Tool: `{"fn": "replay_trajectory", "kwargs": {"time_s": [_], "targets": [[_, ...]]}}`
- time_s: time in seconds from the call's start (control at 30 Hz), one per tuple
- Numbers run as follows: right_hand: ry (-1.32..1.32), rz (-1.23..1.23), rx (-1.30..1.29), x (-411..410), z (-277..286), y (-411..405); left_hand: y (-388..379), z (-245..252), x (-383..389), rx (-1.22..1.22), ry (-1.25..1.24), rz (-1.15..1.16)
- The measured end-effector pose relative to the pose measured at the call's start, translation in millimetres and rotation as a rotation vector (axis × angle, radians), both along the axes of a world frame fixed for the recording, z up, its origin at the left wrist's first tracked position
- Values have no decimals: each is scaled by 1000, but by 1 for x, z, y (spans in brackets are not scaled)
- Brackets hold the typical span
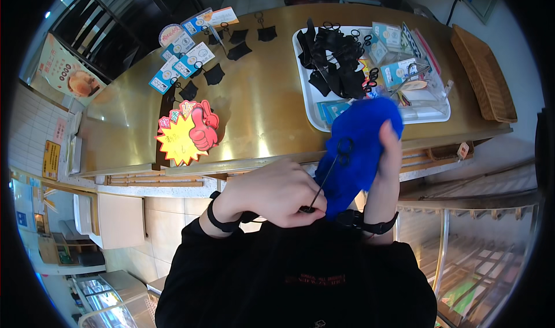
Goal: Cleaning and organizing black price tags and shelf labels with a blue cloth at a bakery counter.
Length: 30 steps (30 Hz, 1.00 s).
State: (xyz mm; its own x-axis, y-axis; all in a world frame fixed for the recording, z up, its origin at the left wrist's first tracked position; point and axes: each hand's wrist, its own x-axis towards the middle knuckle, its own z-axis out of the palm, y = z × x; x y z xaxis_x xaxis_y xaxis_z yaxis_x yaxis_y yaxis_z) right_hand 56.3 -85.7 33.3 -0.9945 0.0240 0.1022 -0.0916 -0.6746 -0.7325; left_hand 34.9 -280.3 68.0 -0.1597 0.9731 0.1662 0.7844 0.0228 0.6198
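My left hand [277,193] has its fingers closed on the black base of a wire sign holder [328,177], whose looped end lies over a blue cloth [362,141]. The cloth drapes across my right hand [391,150]; the thumb shows at its edge and the other fingers are hidden behind it. Beyond the cloth, a white tray [308,115] bears a heap of black sign holders [336,63], price cards and clear plastic sleeves. At the left of the counter stand several black holders [214,74], some with blue and white cards [193,60].
A yellow starburst sign [182,139] with a red thumbs-up stands near the front edge of the brass-coloured counter [260,111]. A brown woven basket [484,74] lies at the far right. Below the counter on the right is a clear-walled case [481,250].
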Motion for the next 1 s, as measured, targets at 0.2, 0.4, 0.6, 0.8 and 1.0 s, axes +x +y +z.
{"fn": "replay_trajectory", "kwargs": {"time_s": [0.2, 0.4, 0.6, 0.8, 1.0], "targets": [[29, -187, 288, 2, -1, -25, 7, -9, -9, -88, -57, 55], [38, -509, 329, -5, -5, -26, 9, -24, -22, 345, 2, 291], [-113, -232, -186, -12, -29, -29, 7, -31, -5, 947, -236, 473], [39, -86, 45, -8, -30, -45, 20, -24, -19, 594, 211, 630], [108, -58, 53, -14, -30, -31, 19, -26, -14, 381, 167, 690]]}}
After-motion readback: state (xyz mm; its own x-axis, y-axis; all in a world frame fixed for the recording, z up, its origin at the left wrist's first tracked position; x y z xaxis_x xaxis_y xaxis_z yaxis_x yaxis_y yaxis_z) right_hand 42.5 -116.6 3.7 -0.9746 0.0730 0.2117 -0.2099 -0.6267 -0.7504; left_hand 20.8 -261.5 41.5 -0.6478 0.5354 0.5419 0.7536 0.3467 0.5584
